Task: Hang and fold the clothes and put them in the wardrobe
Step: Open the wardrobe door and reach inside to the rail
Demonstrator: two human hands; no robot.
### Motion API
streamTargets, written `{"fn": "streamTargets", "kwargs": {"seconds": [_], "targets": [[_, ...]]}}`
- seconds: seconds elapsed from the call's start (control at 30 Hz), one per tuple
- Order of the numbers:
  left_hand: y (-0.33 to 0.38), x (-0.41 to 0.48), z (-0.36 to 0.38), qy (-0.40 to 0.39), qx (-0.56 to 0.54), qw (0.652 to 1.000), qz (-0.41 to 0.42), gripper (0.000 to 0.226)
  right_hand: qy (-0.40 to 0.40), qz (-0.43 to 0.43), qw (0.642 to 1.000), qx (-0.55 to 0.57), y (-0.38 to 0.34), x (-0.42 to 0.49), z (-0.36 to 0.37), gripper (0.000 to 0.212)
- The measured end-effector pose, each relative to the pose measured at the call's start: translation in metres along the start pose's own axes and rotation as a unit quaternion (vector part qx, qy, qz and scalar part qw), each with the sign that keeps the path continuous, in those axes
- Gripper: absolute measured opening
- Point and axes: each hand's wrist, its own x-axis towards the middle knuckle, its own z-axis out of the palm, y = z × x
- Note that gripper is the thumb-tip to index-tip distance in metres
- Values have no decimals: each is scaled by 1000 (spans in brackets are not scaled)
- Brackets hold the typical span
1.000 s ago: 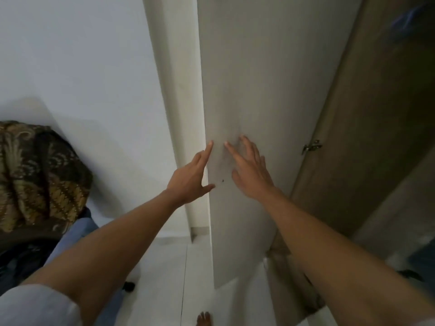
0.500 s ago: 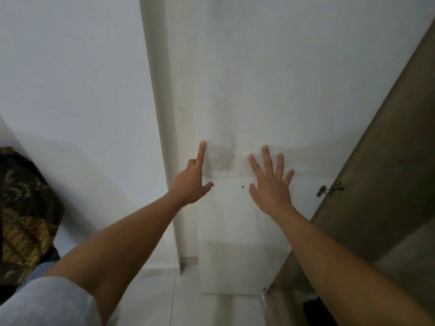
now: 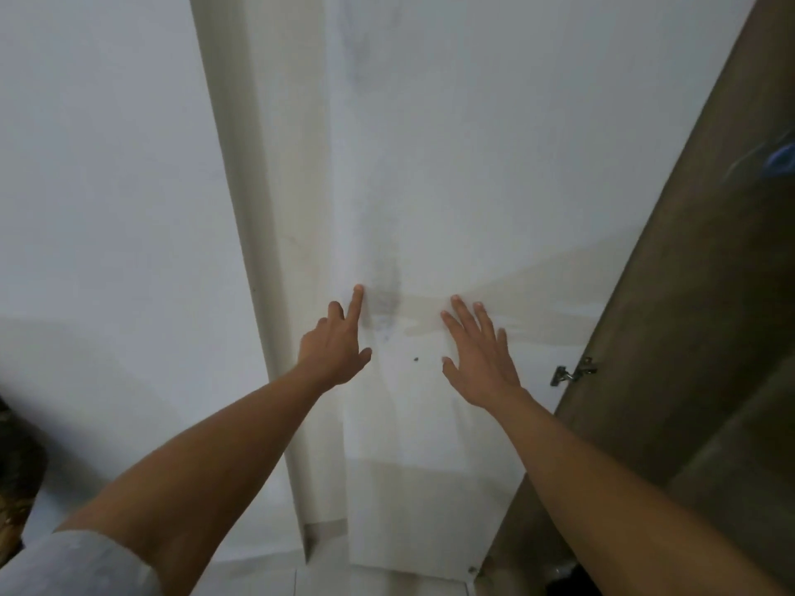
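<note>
Pressing on white wardrobe door (image 3: 473, 165), mid-frame. L hand (image 3: 333, 354): index straight at door's left edge (other fingers bent). R hand (image 3: 484, 359) flat, fingers spread.

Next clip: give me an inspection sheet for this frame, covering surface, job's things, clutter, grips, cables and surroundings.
Surface: white wardrobe door fills the view; dark smudge near its left edge.
Job's things: patterned cloth at the left border, mostly out of frame; door hinge.
Clutter: blurred blue thing top right, cannot tell what.
Grips: left hand index finger on the door; right hand flat on it, fingers straight.
Cables: nothing seen.
Surroundings: white wall, brown panel, tiled floor.
</note>
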Motion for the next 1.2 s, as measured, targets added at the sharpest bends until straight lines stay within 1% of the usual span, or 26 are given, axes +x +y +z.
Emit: {"fn": "streamTargets", "kwargs": {"seconds": [0.07, 0.13, 0.2, 0.27, 0.3, 0.33, 0.4, 0.47, 0.57, 0.7, 0.83, 0.93, 1.0, 1.1, 1.2], "targets": [[9, 0, -2, 7, -2, 1000, 6, 109, 4, -11, 1000, 12, 6, -1, -6, 68], [23, 0, -5, 31, -25, 999, 5, 103, 4, -22, 999, 47, 14, -1, -16, 64], [40, 3, -14, 48, -61, 997, -11, 87, 6, -36, 996, 87, 24, 0, -32, 60], [51, 7, -30, 65, -94, 993, -29, 66, 28, -40, 993, 108, 38, 2, -54, 56], [55, 7, -38, 76, -99, 992, -21, 60, 46, -36, 992, 111, 45, 3, -69, 54], [60, 8, -47, 93, -92, 991, 6, 60, 70, -31, 991, 112, 52, 5, -85, 53], [75, 15, -71, 134, -81, 984, 79, 67, 121, -22, 987, 107, 65, 9, -125, 51], [106, 26, -110, 171, -95, 970, 146, 72, 179, -26, 979, 93, 79, 12, -167, 50], [163, 48, -174, 223, -72, 940, 247, 72, 257, -19, 964, 70, 100, 11, -231, 50], [233, 68, -247, 272, -77, 904, 320, 68, 326, 36, 944, 47, 130, 1, -309, 56], [304, 76, -298, 307, -60, 870, 382, 70, 374, 129, 917, 41, 165, -19, -371, 61], [351, 83, -320, 323, -57, 846, 421, 69, 382, 170, 906, 64, 199, -28, -393, 64], [378, 89, -326, 319, -57, 838, 439, 69, 379, 174, 905, 85, 221, -29, -402, 68], [416, 102, -323, 294, -42, 833, 466, 69, 365, 211, 903, 84, 258, -26, -402, 72], [450, 123, -312, 263, -32, 833, 486, 72, 342, 227, 909, 70, 293, -22, -402, 87]]}}
